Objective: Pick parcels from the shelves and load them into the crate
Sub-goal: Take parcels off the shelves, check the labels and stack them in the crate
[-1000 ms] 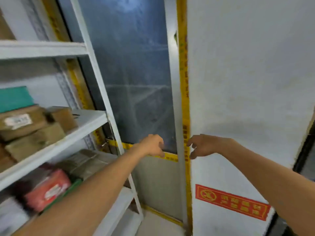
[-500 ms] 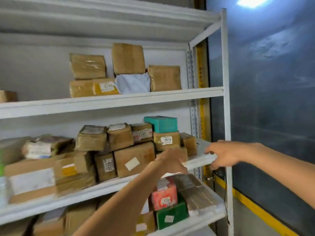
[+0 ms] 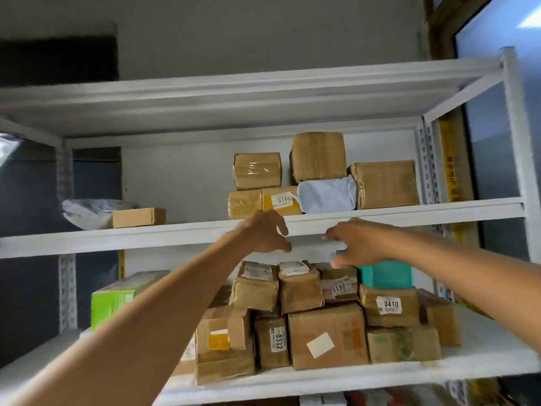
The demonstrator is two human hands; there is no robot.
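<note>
Head camera looks up along two bare forearms toward the rack. The left hand (image 3: 263,234) hangs in front of the upper shelf (image 3: 175,232) rim, fingers loosely curled, thumb apart, holding nothing. The right hand (image 3: 361,244) is just beside it with fingers stretched leftward, empty too. Whether its fingertips touch the teal box (image 3: 386,275) behind them I cannot tell.

Just beyond the hands, brown parcels are heaped on the middle shelf (image 3: 483,356). Two small taped ones sit on top, beside the 0411 parcel (image 3: 339,285), with the 0410 parcel (image 3: 389,307) under the teal box. The big carton (image 3: 328,341) lies at the bottom.

The reach looks aimed at the top of that heap. To my eye the safe pick is a top parcel, taken with one hand on each side and lifted straight up. Tugging one out sideways could tip its neighbours off the edge.

Farther up, more parcels stand on the upper shelf, among them the 0346 parcel (image 3: 281,200) and a white soft bag (image 3: 326,196). The crate is nowhere in sight.
</note>
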